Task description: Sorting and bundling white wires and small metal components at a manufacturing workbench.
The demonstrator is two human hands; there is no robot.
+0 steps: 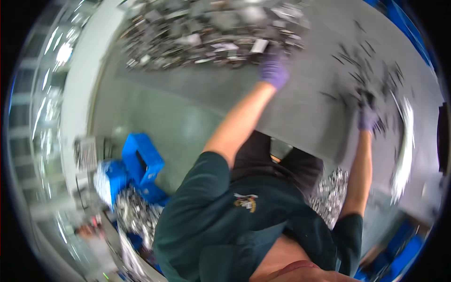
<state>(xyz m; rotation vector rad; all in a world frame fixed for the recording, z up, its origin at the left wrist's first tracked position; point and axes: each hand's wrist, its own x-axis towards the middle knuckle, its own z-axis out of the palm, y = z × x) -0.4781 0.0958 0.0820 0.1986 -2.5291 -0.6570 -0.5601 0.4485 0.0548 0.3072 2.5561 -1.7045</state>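
Both of my hands wear purple gloves and are smeared by motion. My left hand (274,71) reaches to the near right edge of a large heap of flat grey and silvery pieces (206,40) on the grey table (310,94). A small bright rectangular piece (259,45) lies just beside its fingertips. Farther right, my right hand (368,116) is low over the table among scattered thin dark strips (364,66). Dark shapes show around its fingers, and some strips stick out beside the palm. Blur hides whether either hand grips anything.
A long bundle of shiny silvery strips (404,150) lies right of my right arm. Small metal pieces (330,192) are heaped beside my right hip. Blue bins (142,159) and another shiny heap (136,211) stand at lower left. A blue container (411,28) edges the far right.
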